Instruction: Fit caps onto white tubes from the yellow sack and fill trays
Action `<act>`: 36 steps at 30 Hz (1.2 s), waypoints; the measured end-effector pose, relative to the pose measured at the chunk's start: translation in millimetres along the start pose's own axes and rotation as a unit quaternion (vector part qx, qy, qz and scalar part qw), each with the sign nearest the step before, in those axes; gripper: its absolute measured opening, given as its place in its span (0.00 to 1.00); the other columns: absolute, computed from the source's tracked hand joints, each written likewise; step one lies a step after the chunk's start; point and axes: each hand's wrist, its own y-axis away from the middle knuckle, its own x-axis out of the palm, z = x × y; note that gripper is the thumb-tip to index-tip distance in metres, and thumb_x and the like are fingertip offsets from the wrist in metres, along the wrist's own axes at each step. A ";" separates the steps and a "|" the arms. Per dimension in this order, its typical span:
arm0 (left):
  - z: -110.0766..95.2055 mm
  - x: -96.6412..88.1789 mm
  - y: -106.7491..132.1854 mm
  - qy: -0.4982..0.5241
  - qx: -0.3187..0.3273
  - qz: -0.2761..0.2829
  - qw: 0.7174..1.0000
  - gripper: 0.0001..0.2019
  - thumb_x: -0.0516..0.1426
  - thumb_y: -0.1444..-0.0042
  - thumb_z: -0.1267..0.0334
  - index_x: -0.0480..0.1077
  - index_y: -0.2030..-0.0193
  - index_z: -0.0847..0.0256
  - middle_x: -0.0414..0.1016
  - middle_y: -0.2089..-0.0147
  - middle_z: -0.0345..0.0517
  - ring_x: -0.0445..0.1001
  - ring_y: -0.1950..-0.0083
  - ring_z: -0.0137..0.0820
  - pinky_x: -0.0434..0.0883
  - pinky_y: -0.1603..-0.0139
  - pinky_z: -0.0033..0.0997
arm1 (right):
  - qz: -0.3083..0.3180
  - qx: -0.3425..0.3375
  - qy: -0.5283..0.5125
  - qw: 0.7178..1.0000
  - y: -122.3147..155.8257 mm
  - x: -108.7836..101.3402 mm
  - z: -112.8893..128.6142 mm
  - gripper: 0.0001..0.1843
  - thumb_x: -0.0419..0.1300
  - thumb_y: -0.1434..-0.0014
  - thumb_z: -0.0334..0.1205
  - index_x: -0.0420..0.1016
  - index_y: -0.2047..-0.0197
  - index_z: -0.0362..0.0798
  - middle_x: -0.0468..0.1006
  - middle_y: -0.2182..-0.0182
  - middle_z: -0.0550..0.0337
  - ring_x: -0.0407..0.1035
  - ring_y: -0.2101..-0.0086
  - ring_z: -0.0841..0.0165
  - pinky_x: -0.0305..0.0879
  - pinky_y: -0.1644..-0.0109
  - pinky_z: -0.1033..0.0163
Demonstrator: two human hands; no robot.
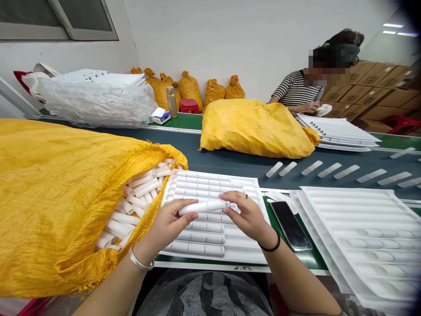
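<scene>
A white plastic tube [205, 206] is held nearly level between my two hands, over a white tray [243, 253]. My left hand [174, 215] pinches its left end with thumb and fingers. At the other end, the fingers and thumb of my right hand [243, 213] close around the tip, where small dark print shows. Beneath my hands, several printed white tubes [197, 249] lie in rows in the tray's grooves. To the left, an open yellow woven sack [82, 188] spills loose white tubes [144, 188] at its mouth.
Right of the tray lies a black phone [291, 226], beside stacked trays [348, 206] with translucent pieces. Similar pieces [344, 171] line the dark conveyor belt [184, 142]. Across it are a full yellow sack [253, 127], a bottle [171, 102] and a person in a striped shirt [296, 90].
</scene>
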 end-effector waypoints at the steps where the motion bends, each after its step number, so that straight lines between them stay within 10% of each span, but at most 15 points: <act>1: -2.3 -1.6 1.0 -0.041 0.033 0.001 0.999 0.16 0.60 0.44 0.55 0.74 0.51 0.58 0.77 0.59 0.46 0.75 0.61 0.32 0.72 0.61 0.30 | 0.005 0.003 0.006 1.000 -0.2 -1.0 0.1 0.19 0.58 0.39 0.33 0.68 0.44 0.53 0.76 0.54 0.55 0.70 0.53 0.67 0.68 0.49 0.61; 9: -10.8 -3.5 5.4 -0.185 0.273 -0.062 0.942 0.15 0.59 0.42 0.69 0.69 0.47 0.62 0.76 0.57 0.47 0.73 0.55 0.29 0.69 0.52 0.27 | 0.003 0.111 -0.020 0.994 2.3 -1.6 1.7 0.14 0.60 0.40 0.43 0.73 0.51 0.49 0.76 0.70 0.60 0.69 0.71 0.72 0.67 0.68 0.67; 21: 8.8 21.8 12.8 -0.210 0.269 -0.016 0.940 0.16 0.55 0.39 0.67 0.65 0.44 0.58 0.76 0.56 0.47 0.74 0.55 0.31 0.72 0.53 0.29 | 0.095 0.063 0.061 0.992 17.4 18.2 6.7 0.15 0.60 0.40 0.42 0.71 0.50 0.48 0.78 0.60 0.53 0.72 0.59 0.66 0.68 0.55 0.62; 26: 66.2 -20.3 -12.9 -0.377 0.150 -0.036 0.913 0.31 0.52 0.40 0.54 0.52 0.33 0.64 0.62 0.36 0.59 0.62 0.36 0.45 0.63 0.39 0.48 | 0.119 0.209 0.271 0.932 6.0 15.1 -55.1 0.09 0.63 0.48 0.37 0.75 0.61 0.47 0.76 0.65 0.55 0.70 0.63 0.64 0.66 0.59 0.62; 29: 102.0 -69.8 -33.9 -0.469 0.011 -0.137 0.872 0.22 0.46 0.40 0.59 0.66 0.44 0.70 0.67 0.43 0.64 0.64 0.39 0.50 0.60 0.39 0.51 | 0.039 0.312 0.323 0.892 -16.2 -23.0 -113.2 0.12 0.57 0.42 0.37 0.72 0.55 0.44 0.76 0.62 0.53 0.70 0.61 0.65 0.65 0.57 0.62; 31: 118.7 -95.0 -42.2 -0.497 -0.029 -0.111 0.860 0.18 0.47 0.44 0.62 0.72 0.54 0.67 0.72 0.49 0.62 0.67 0.44 0.50 0.62 0.41 0.50 | 0.002 0.383 0.350 0.855 -29.1 -53.5 -148.2 0.14 0.53 0.38 0.37 0.70 0.52 0.40 0.75 0.58 0.48 0.70 0.58 0.63 0.66 0.54 0.59; 36: 134.0 -114.1 -46.3 -0.505 -0.033 -0.099 0.857 0.10 0.52 0.51 0.64 0.71 0.63 0.62 0.74 0.58 0.57 0.72 0.53 0.49 0.68 0.51 0.47 | 0.026 0.511 0.335 0.791 -37.6 -96.6 -198.4 0.14 0.58 0.37 0.43 0.72 0.55 0.41 0.75 0.59 0.54 0.71 0.60 0.67 0.70 0.55 0.57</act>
